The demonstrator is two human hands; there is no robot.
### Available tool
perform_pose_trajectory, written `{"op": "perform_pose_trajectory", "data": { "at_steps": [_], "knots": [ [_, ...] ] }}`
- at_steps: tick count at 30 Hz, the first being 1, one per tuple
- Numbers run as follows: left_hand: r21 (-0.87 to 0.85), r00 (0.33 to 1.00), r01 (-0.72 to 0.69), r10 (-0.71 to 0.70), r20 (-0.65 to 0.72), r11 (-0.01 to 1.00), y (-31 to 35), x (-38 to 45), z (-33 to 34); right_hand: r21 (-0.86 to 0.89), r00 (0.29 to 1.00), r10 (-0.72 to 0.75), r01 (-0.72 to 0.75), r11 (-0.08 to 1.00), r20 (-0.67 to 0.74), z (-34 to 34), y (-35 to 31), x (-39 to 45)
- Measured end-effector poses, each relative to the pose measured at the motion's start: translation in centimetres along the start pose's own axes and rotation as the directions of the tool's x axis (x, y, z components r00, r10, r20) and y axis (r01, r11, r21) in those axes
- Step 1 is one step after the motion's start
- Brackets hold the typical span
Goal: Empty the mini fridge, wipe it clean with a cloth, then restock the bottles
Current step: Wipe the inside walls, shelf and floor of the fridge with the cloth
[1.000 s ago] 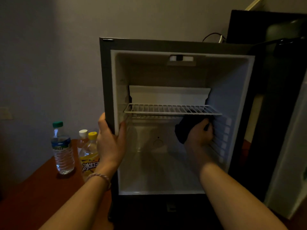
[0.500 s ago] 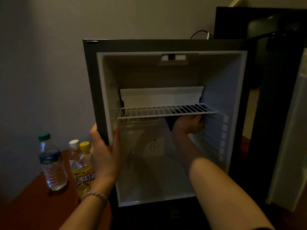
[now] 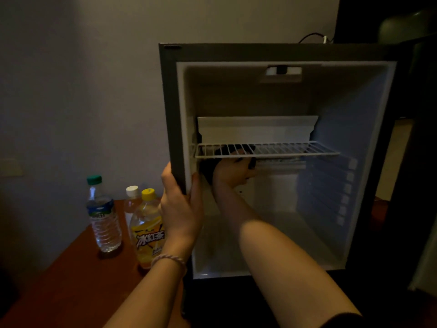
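- A person's right hand (image 3: 233, 172) reaches into the open mini fridge (image 3: 279, 53) and holds a dark cloth (image 3: 208, 168) just under the wire shelf (image 3: 264, 149), at the shelf's left end near the inner left wall.
- The cloth bunches to the left of and above the hand; part of it shows through the shelf bars, and the fingers curl around it.
- The left hand (image 3: 181, 209) grips the fridge's left front edge, thumb on the inner white rim, fingers wrapped around the dark outer side.
- Three bottles stand on the reddish-brown table (image 3: 71, 280) left of the fridge: a green-capped water bottle (image 3: 104, 216), a white-capped bottle (image 3: 132, 200) and a yellow-capped tea bottle (image 3: 147, 228), the last just beside the left wrist.
- No bottles are visible inside the fridge.
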State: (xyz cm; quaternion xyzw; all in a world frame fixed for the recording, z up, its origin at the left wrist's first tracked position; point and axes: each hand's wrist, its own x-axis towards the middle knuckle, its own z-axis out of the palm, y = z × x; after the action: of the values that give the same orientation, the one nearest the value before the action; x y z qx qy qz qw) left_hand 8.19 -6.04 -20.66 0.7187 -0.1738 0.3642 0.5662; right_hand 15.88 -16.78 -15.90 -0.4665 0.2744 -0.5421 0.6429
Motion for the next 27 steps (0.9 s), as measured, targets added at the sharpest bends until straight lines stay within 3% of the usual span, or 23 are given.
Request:
{"op": "perform_pose_trajectory", "data": {
  "at_steps": [3, 7, 10, 16, 19, 22, 27],
  "knots": [
    [0.006, 1.0, -0.011, 0.011, 0.007, 1.0, -0.2, 0.2, 0.0, -0.028, 0.999, 0.006, -0.005, 1.0, 0.034, 1.0, 0.5, -1.3],
    [-0.005, 0.999, -0.027, 0.027, 0.023, 1.0, -0.2, 0.2, -0.1, 0.1, 0.999, 0.041, -0.041, 0.994, -0.003, 0.9, 0.6, -0.2],
    [-0.011, 0.999, -0.045, 0.045, 0.031, 0.999, -0.4, 0.3, -0.1, 0.088, 0.995, 0.095, -0.094, 0.992, -0.005, -0.6, 0.3, 1.9],
    [-0.033, 0.998, -0.056, 0.057, 0.038, 0.998, -0.5, 0.3, -0.1, 0.039, 0.979, -0.03, 0.039, 0.998, -0.2, -5.1, 0.0, 8.2],
    [-0.031, 0.998, -0.064, 0.065, 0.026, 0.997, -0.6, 0.2, 0.0, 0.071, 0.909, -0.094, 0.134, 0.988, -0.407, -7.1, 0.9, 13.1],
    [-0.013, 0.997, -0.08, 0.08, 0.011, 0.997, -0.7, 0.3, 0.2, 0.144, 0.899, -0.025, 0.097, 0.985, -0.436, -7.2, 1.5, 14.4],
    [-0.005, 0.997, -0.076, 0.076, 0.015, 0.997, -1.0, 0.3, 0.3, 0.152, 0.906, -0.072, 0.148, 0.977, -0.417, -5.9, 0.0, 12.3]
  ]
}}
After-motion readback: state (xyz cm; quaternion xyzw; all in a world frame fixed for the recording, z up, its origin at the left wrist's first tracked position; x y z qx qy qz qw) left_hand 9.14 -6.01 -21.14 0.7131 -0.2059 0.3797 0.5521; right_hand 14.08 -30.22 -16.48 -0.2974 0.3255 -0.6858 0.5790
